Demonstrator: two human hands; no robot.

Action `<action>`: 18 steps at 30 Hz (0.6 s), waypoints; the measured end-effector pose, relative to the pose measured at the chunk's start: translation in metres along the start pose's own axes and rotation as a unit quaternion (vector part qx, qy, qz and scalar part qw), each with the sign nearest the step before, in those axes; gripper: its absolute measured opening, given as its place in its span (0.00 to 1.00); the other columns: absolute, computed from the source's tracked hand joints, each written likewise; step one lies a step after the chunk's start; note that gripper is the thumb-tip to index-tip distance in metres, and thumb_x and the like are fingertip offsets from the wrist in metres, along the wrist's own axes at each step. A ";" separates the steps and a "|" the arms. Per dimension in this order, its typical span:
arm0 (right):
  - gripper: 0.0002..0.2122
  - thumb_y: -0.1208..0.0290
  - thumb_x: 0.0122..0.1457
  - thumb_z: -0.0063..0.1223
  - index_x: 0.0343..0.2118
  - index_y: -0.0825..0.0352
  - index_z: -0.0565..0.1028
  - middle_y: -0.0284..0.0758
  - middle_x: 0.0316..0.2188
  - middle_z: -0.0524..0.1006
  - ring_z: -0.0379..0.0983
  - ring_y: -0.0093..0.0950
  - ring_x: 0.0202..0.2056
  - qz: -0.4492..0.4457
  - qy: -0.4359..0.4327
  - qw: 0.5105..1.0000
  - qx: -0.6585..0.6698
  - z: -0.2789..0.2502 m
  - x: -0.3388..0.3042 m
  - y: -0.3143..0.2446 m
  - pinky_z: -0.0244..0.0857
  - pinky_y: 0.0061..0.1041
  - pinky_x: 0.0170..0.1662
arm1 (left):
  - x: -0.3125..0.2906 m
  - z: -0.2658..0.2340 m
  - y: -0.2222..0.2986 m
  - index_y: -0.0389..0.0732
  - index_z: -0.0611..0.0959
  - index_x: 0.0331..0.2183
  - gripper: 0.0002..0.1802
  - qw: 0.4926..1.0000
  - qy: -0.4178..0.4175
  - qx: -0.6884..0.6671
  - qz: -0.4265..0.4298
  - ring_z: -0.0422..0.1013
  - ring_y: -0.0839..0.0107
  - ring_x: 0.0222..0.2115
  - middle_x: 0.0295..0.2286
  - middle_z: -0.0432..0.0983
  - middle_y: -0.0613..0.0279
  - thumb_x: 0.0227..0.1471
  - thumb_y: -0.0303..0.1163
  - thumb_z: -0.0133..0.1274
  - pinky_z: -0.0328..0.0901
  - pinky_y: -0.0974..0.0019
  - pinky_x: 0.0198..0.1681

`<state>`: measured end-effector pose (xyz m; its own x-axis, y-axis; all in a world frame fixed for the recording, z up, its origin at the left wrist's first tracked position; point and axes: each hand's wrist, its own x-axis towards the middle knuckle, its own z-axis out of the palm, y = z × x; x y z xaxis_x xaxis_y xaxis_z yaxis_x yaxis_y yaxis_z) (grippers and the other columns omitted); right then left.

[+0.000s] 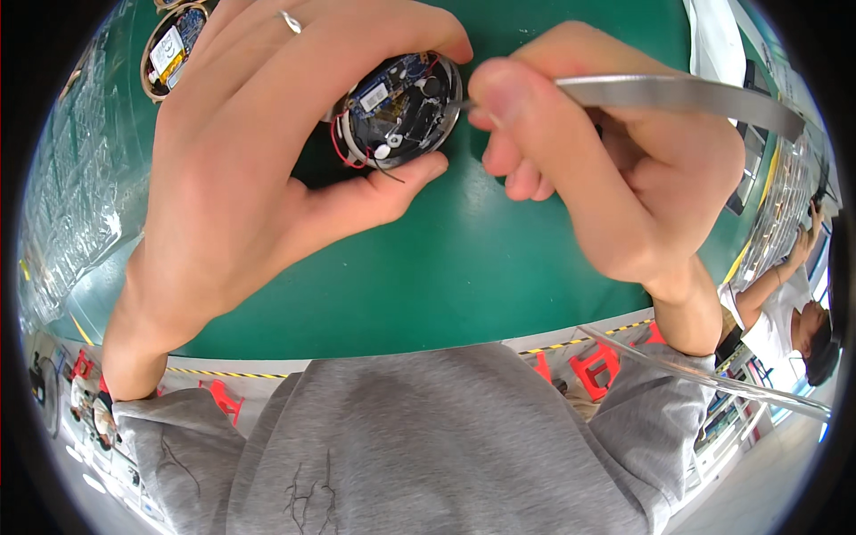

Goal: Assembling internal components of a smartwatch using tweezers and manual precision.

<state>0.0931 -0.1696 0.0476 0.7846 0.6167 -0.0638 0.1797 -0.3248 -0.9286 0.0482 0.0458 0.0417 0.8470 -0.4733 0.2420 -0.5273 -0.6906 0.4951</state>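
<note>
My left hand [241,147] curls its fingers and thumb around the rim of a small round electronic housing [415,120], black inside, tilted up off the table. A blue circuit board with a white label sits in its upper part. Thin red and black wires stick out at its lower left edge. In my right hand [624,169] is a pair of metal tweezers [687,93], pinched between thumb and fingers. Their tip meets the right side of the housing's interior; whether it grips anything there is too small to tell.
Another open round housing [168,53] with a circuit board lies on the green table [410,294] at the far left. Clear plastic trays [80,205] line the left side. White material [716,40] lies at the far right. A person [785,312] is at work to the right, and red stools [593,370] stand below.
</note>
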 end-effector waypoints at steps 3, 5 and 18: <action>0.06 0.81 0.60 0.52 0.30 0.76 0.79 0.35 0.19 0.76 0.70 0.18 0.19 -0.026 -0.022 0.999 -0.026 -0.003 0.000 0.001 0.64 0.16 0.23 | -0.001 0.004 -0.001 0.36 0.80 0.40 0.26 1.000 0.017 0.015 0.004 0.70 0.61 0.31 0.34 0.78 0.59 0.35 0.28 0.67 0.63 0.63 0.38; 0.06 0.81 0.60 0.52 0.30 0.76 0.79 0.35 0.18 0.76 0.70 0.18 0.19 -0.035 -0.027 0.999 -0.028 -0.003 0.000 0.001 0.64 0.16 0.23 | 0.000 0.001 0.000 0.36 0.80 0.40 0.25 1.000 0.016 0.013 0.004 0.70 0.62 0.31 0.34 0.78 0.60 0.35 0.28 0.67 0.63 0.63 0.37; 0.07 0.79 0.61 0.50 0.28 0.76 0.78 0.36 0.17 0.76 0.69 0.19 0.18 -0.034 -0.014 0.998 -0.040 -0.003 0.002 0.001 0.68 0.19 0.27 | -0.001 0.002 -0.003 0.35 0.79 0.40 0.24 1.000 0.015 -0.015 0.010 0.68 0.63 0.29 0.35 0.78 0.60 0.37 0.32 0.67 0.62 0.63 0.35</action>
<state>0.0965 -0.1706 0.0480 0.7520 0.6591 -0.0123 0.2806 -0.3370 -0.8987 0.0484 0.0474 0.0382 0.8386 -0.4693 0.2766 -0.5417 -0.6646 0.5147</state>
